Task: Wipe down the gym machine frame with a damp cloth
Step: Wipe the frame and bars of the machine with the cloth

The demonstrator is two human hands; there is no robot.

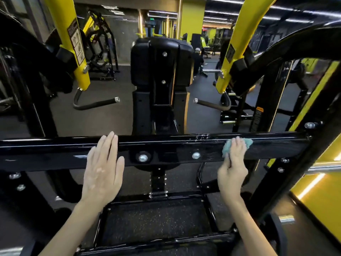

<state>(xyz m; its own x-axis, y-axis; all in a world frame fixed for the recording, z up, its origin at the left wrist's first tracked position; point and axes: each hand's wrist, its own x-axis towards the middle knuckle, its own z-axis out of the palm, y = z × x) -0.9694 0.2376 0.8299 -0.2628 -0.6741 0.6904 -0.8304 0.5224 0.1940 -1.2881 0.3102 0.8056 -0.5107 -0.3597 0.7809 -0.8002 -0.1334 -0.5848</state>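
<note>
A commercial gym: bolted black machine frame up close, yellow lever arms with warning stickers, curved grip handles, more weight machines behind on dark rubber flooring, ceiling strip lights.

Open gap beneath black crossbar
</note>
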